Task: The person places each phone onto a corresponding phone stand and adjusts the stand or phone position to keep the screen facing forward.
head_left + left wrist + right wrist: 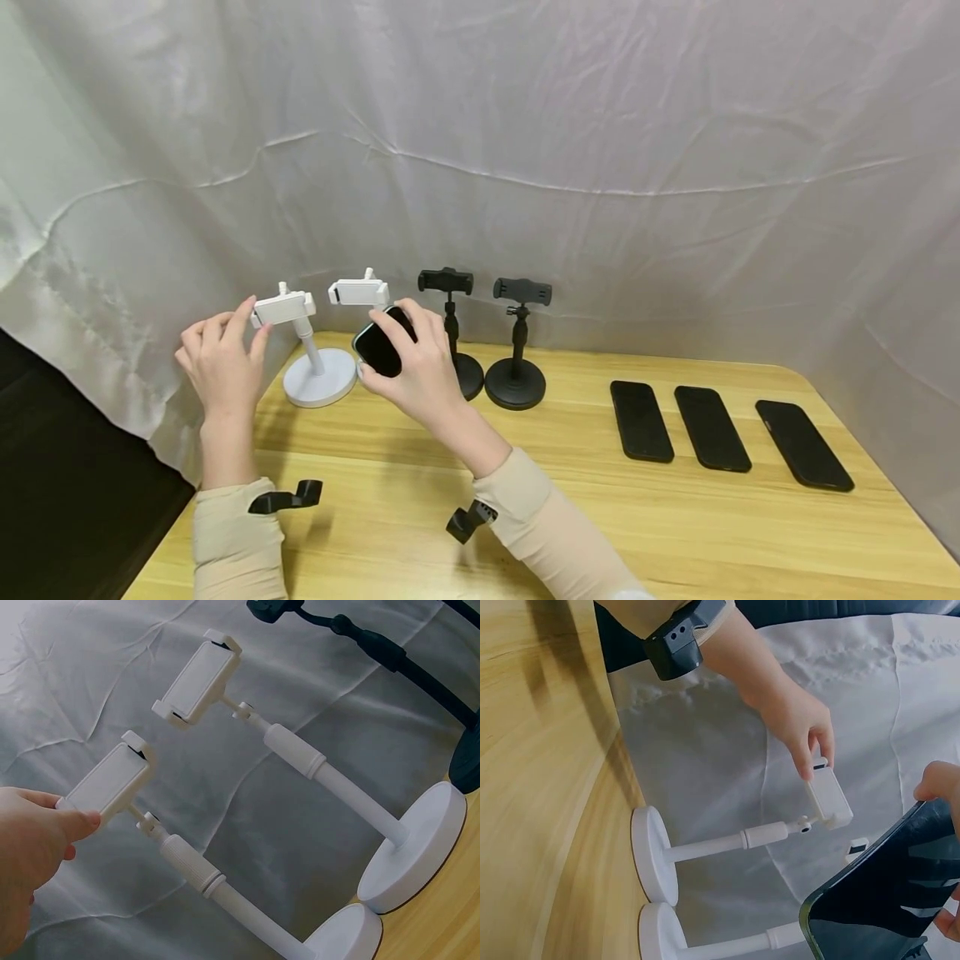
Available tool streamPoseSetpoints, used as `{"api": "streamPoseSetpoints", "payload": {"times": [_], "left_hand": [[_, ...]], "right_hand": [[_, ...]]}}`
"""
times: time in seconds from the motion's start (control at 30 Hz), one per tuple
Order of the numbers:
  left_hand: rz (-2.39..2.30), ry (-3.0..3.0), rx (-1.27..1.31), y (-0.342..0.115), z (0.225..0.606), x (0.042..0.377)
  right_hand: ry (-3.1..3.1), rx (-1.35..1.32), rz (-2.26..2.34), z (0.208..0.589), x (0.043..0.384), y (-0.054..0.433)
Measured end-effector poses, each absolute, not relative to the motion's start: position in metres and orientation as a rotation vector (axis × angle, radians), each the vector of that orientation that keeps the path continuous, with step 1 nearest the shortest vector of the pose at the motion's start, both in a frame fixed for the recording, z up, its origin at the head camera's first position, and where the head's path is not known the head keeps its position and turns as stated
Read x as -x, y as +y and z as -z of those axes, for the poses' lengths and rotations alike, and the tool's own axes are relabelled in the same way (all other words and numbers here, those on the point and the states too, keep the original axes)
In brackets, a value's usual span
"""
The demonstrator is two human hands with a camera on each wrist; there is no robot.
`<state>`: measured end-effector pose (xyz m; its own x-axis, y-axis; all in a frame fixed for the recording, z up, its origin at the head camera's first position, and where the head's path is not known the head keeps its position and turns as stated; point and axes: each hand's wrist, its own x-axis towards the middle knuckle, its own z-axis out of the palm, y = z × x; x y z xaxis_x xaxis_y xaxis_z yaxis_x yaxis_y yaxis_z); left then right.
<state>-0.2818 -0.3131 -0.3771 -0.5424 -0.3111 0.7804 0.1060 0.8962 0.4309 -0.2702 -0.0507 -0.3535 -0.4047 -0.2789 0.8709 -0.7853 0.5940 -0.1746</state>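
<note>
Right-hand grip was on a phone [381, 350]: the right hand [426, 362] pinched it, thumb at the lower edge, fingers at the upper edge in the head view. Phone was off the table, tilted, dark screen toward the head camera, with a pale greenish rim. It sat in front of the second white stand [360, 292] and hid much of that stand's pole and base. Whether phone and stand touched, could not tell.

Left hand [221, 358] pinched the end of the holder [283, 310] on the left white stand [320, 382], thumb on one side, fingers on the other. That holder had no phone in it; pole leaned in the head view, round base was flat on the table [720, 533]. Both white bases stood side by side, seemingly touching in the wrist views.

Right of those: two black stands, one partly behind the right hand, with its holder [446, 281] in view, the other [516, 383] just beside it. Further right, three dark phones lay flat in a spaced row: first [642, 421], middle [712, 427], last [804, 445]. Beige sleeves [236, 542] carried black wrist mounts [288, 497]. Pale, creased curtain [525, 108] hung behind everything.
</note>
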Motion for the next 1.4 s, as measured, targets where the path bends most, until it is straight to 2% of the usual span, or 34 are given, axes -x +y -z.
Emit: {"api": "streamPoseSetpoints", "payload": {"times": [1.4], "left_hand": [[0.556,-2.122,-0.178,-0.312,0.373,0.278]], "right_hand": [[-1.977,-0.906,-0.748,0.343,0.283,-0.082]]}}
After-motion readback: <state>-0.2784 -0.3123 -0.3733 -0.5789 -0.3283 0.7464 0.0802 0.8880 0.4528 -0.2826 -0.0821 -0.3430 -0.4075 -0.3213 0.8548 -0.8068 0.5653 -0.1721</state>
